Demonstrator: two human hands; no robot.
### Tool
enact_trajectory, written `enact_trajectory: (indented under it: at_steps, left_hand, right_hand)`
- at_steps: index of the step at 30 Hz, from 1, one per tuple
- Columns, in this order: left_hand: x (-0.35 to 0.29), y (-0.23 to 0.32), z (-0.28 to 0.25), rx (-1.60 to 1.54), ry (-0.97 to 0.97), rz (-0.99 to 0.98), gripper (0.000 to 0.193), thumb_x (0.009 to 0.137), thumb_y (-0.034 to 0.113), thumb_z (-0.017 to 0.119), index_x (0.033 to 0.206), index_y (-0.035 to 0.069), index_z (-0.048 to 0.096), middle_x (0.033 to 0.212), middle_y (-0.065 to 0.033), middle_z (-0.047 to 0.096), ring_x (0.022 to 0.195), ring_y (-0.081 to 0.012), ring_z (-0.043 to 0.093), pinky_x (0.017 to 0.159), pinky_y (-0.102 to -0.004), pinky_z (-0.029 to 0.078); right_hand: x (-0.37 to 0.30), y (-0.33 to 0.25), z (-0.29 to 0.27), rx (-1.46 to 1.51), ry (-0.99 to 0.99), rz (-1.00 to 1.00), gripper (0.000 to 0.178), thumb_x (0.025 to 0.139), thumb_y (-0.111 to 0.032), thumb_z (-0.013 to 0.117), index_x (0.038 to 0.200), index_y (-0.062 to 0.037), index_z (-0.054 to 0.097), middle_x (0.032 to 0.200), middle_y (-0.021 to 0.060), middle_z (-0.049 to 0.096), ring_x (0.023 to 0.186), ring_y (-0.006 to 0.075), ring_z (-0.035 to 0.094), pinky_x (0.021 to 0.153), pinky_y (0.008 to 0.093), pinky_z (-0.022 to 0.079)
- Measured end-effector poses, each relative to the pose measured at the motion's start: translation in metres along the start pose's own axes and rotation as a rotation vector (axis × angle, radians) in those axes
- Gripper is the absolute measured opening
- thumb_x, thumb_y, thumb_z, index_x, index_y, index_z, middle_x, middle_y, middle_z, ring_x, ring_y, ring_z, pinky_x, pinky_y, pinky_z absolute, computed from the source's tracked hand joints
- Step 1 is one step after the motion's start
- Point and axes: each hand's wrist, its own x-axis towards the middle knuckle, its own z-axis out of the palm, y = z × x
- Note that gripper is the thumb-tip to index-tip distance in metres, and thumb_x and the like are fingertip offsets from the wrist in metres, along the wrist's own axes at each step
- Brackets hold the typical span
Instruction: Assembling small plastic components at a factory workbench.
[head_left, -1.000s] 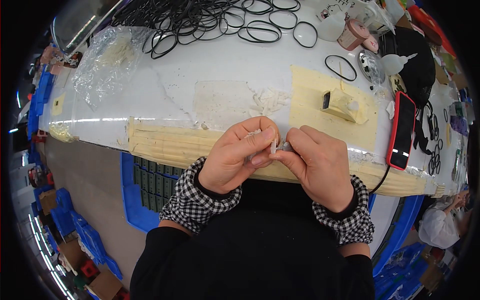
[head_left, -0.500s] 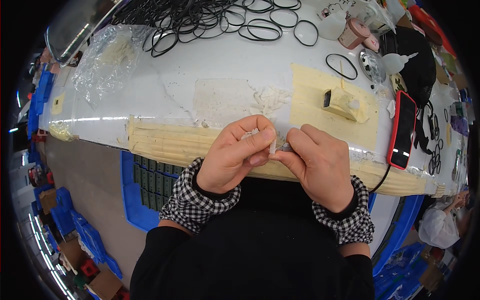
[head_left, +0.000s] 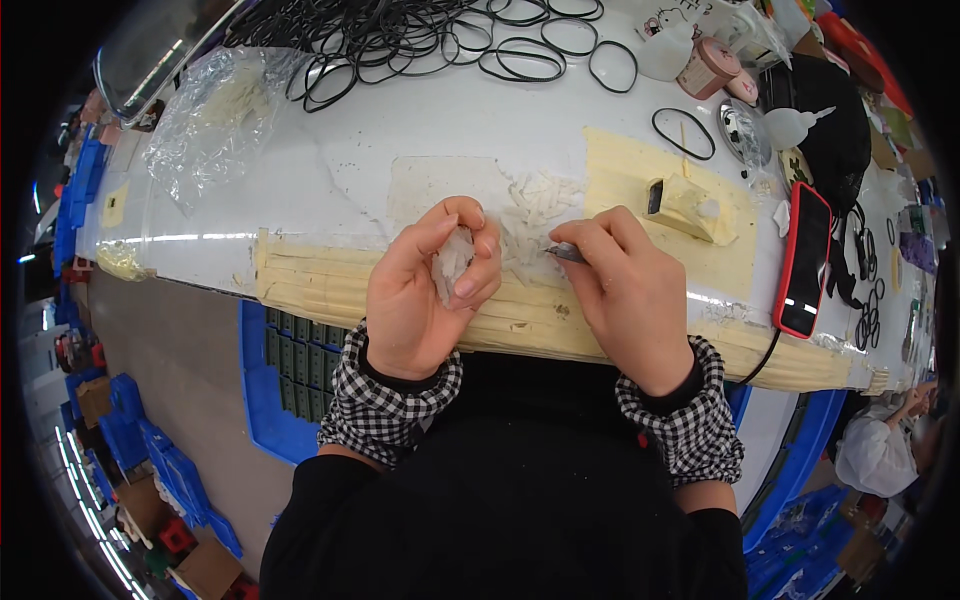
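My left hand (head_left: 410,310) is curled, palm up, around a clump of small whitish translucent pieces (head_left: 453,266). To its right, my right hand (head_left: 636,305) pinches a small dark grey tool with a pointed tip (head_left: 567,253), perhaps a blade; the fingers cover most of it. The two hands are apart, above the taped front edge of the table. Just beyond them, between the hands, lies a loose pile of thin white strips (head_left: 541,198).
Black rubber rings (head_left: 400,40) heap at the back. A crumpled clear plastic bag (head_left: 215,120) lies left. A taped yellowish block (head_left: 690,210), a red-cased phone (head_left: 806,260) with a cable and a squeeze bottle (head_left: 790,127) stand right. Blue crates (head_left: 275,420) sit below the table.
My hands have moved apart from where they met. The left has turned palm up, showing the clump; the right has lifted away slightly with the grey tool.
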Motion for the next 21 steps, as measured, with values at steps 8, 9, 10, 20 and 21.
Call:
enact_trajectory:
  at_steps: [8,9,10,20,21]
  left_hand:
    - [-0.002,0.001,0.001,0.018,0.050,0.025,0.017,0.096,0.019,0.038,0.095,0.004,0.046,0.083,-0.0045,0.045,0.057,-0.0063,0.038,0.050,-0.0197,0.031]
    - [-0.002,0.000,0.003,0.060,0.063,0.017,0.017,0.096,0.019,0.040,0.096,0.003,0.047,0.082,-0.0041,0.046,0.058,-0.0059,0.038,0.050,-0.0192,0.031]
    - [-0.002,-0.003,0.004,0.102,0.080,0.014,0.018,0.096,0.019,0.042,0.098,0.003,0.048,0.082,-0.0036,0.046,0.058,-0.0055,0.038,0.050,-0.0187,0.030]
    - [0.002,-0.022,0.014,0.218,0.046,-0.071,0.016,0.094,0.014,0.053,0.103,0.001,0.054,0.072,0.0038,0.048,0.060,-0.0033,0.037,0.054,-0.0166,0.029]
    - [0.002,-0.023,0.013,0.215,0.022,-0.081,0.015,0.094,0.014,0.053,0.102,0.002,0.054,0.071,0.0040,0.047,0.060,-0.0034,0.037,0.054,-0.0165,0.029]
  right_hand:
    - [0.003,-0.002,0.000,-0.014,-0.081,0.076,0.017,0.073,-0.003,0.066,0.088,-0.0053,0.058,0.081,0.0059,0.056,0.064,0.0238,0.059,0.056,0.0317,0.046]
    - [0.003,-0.001,0.000,0.010,-0.065,0.081,0.019,0.073,-0.002,0.066,0.089,-0.0057,0.057,0.080,0.0064,0.056,0.063,0.0245,0.059,0.056,0.0323,0.047]
    - [0.004,-0.001,0.000,0.036,-0.053,0.082,0.020,0.072,-0.002,0.065,0.089,-0.0061,0.056,0.080,0.0068,0.056,0.062,0.0252,0.059,0.056,0.0329,0.047]
    - [0.004,-0.024,-0.024,0.480,0.048,0.192,0.015,0.075,0.006,0.065,0.089,0.0003,0.060,0.079,0.0068,0.064,0.068,0.0126,0.064,0.056,0.0221,0.049]
    - [0.003,-0.025,-0.024,0.489,0.046,0.188,0.014,0.076,0.005,0.065,0.089,0.0005,0.061,0.079,0.0065,0.064,0.068,0.0117,0.064,0.056,0.0215,0.049]
